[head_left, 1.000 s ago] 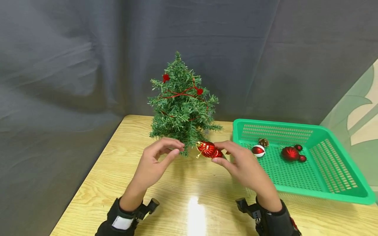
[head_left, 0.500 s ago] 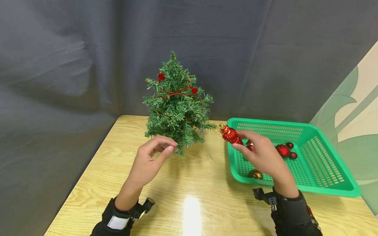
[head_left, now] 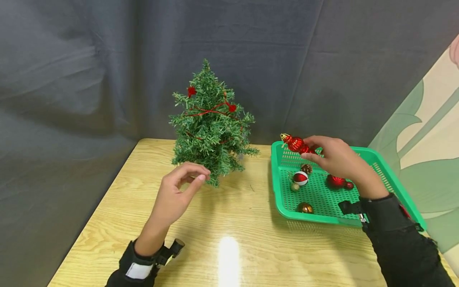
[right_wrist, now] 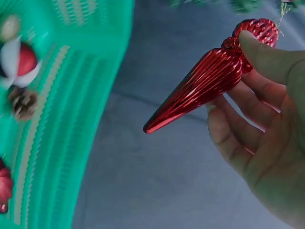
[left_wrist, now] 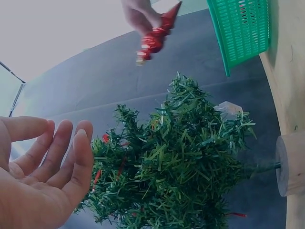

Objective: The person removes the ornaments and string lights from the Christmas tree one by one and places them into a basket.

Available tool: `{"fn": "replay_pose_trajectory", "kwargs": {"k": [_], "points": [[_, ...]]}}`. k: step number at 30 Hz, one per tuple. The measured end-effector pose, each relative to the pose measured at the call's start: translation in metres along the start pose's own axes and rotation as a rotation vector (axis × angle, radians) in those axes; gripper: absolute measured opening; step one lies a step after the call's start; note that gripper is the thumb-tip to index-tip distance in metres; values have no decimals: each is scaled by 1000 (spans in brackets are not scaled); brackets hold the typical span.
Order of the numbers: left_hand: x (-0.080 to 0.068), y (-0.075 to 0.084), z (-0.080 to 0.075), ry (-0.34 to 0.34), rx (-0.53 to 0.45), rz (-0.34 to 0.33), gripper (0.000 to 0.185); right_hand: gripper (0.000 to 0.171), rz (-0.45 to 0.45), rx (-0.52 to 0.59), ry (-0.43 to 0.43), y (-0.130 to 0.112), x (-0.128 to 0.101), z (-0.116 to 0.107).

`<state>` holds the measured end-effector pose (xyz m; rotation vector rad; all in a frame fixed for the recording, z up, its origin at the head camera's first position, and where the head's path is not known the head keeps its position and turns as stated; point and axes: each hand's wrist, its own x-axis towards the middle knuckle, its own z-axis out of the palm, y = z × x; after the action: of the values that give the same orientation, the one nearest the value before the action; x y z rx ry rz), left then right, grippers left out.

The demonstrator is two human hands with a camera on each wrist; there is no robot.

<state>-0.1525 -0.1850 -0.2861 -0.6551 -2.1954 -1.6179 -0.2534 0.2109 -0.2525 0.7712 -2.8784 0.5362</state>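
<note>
My right hand (head_left: 338, 157) pinches a shiny red Christmas ornament (right_wrist: 205, 86) between thumb and fingers, over the far left part of the green basket. The ornament has a ribbed ball, a long pointed end and a gold cap with a thread, which points left in the head view. My left hand (head_left: 181, 191) holds nothing; its fingers are loosely bent close to the lower branches of a small artificial Christmas tree (head_left: 211, 131). A red garland (head_left: 209, 111) with fuzzy red tufts winds across the tree's branches.
The green basket (head_left: 279, 191) stands on the wooden table (head_left: 143, 175) at the right. In it lie a red-and-white ball (head_left: 300, 178), a pinecone (head_left: 306, 168), a bronze ball (head_left: 305, 207) and red baubles (head_left: 336, 182). A dark cloth (head_left: 272, 71) hangs behind.
My right hand has carried the red ornament from in front of the tree rightward and up, over the basket. The left hand has kept its pose beside the tree. The head view has shifted right.
</note>
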Motion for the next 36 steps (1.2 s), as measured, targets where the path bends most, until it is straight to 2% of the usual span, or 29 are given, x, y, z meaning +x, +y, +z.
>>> {"fn": "replay_pose_trajectory", "kwargs": {"k": [9,13,22,28,36], "points": [[1,0,0,19,-3,5,14,35,5,-34,-294,54,19,16],[1,1,-1,23,-1,8,15,38,9,-47,-381,75,22,24],[0,3,-2,21,0,32,15,38,79,-35,-506,102,24,35],[-1,5,-3,2,-4,10,12,39,114,-77,-540,113,25,32],[-1,4,-3,5,-1,21,13,46,138,-120,-599,125,27,33]]}}
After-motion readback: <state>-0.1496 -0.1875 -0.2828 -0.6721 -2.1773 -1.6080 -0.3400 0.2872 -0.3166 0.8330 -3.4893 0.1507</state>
